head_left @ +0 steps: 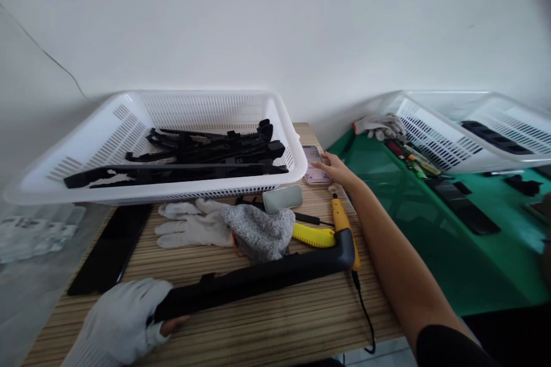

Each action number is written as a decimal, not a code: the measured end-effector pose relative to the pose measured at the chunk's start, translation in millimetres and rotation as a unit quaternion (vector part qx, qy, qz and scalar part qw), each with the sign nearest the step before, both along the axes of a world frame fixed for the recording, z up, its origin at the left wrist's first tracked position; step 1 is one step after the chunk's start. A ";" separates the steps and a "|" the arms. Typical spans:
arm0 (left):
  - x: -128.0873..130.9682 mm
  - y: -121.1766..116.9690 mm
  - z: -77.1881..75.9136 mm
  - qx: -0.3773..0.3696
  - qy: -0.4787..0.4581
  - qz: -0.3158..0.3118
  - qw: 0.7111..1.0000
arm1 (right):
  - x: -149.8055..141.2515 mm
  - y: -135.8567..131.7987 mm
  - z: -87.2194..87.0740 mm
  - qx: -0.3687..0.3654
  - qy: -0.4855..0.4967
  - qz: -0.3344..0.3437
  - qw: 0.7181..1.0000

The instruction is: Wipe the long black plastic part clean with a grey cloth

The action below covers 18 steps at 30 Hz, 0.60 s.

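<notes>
My left hand (124,318), in a white knit glove with a bare fingertip showing, grips one end of a long black plastic trim piece (253,275). The piece lies slantwise above the table, its bent end over a yellow pen-shaped tool (342,218) with a black cable. My right hand (338,171) is bare and reaches forward to a smartphone (310,155) with a lit screen. The thumb lies over the screen while the other fingers are at its right edge, partly hidden. Beside the phone stands a white basket (297,152) holding several black plastic parts (215,149).
On the wooden table (258,321) lie a white glove (189,229), a grey cloth (260,229), a yellow utility knife (313,235), a thin black tool (307,218) and a black flat panel (109,249). At right, a green table (400,241) bears another white basket (447,132), gloves and tools.
</notes>
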<state>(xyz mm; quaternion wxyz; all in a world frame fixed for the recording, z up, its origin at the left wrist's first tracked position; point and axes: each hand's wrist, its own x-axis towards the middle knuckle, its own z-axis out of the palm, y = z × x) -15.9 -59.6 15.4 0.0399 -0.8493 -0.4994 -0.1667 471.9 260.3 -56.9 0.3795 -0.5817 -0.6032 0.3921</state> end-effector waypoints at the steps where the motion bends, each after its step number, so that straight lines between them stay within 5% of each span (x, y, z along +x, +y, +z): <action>1: -2.7 -1.3 -4.0 -0.001 -0.001 0.005 1.000 | -0.2 0.8 0.9 -0.008 0.004 -0.004 1.000; 7: -13.0 -5.0 -19.3 -0.016 0.003 0.012 1.000 | 8.3 -11.4 4.1 -0.044 0.036 -0.013 0.998; 18: -15.5 -6.4 -19.7 -0.008 0.011 -0.004 1.000 | 7.7 -9.4 0.3 -0.041 0.042 -0.016 0.998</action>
